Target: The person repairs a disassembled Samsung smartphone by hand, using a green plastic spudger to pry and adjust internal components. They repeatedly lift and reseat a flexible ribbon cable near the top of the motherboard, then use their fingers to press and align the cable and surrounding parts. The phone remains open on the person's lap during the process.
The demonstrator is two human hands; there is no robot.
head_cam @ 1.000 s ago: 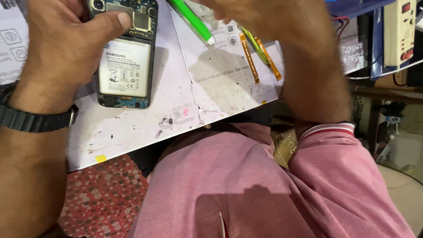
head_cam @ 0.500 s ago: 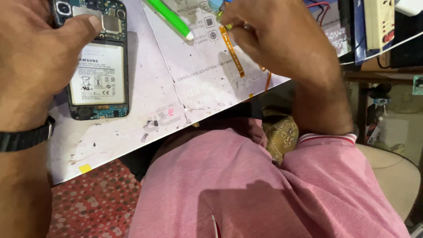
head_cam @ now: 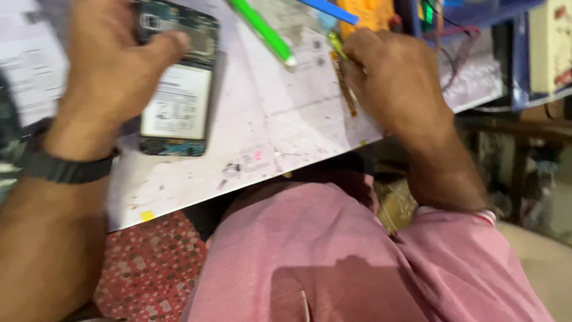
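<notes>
Opened smartphone (head_cam: 177, 89) gripped by the left hand (head_cam: 116, 65).
Just below the right hand's (head_cam: 396, 83) closed fingertips, an orange flex strip (head_cam: 345, 89) is pinched.

Lighting: soft, even, bright on your white worktop (head_cam: 268, 119); dim beneath it. Motion blur smears your left hand (head_cam: 113, 65), right hand (head_cam: 399, 83) and the frame edges

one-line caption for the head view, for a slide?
Left hand steadies an opened phone on the table; right hand rests beside it.
</notes>
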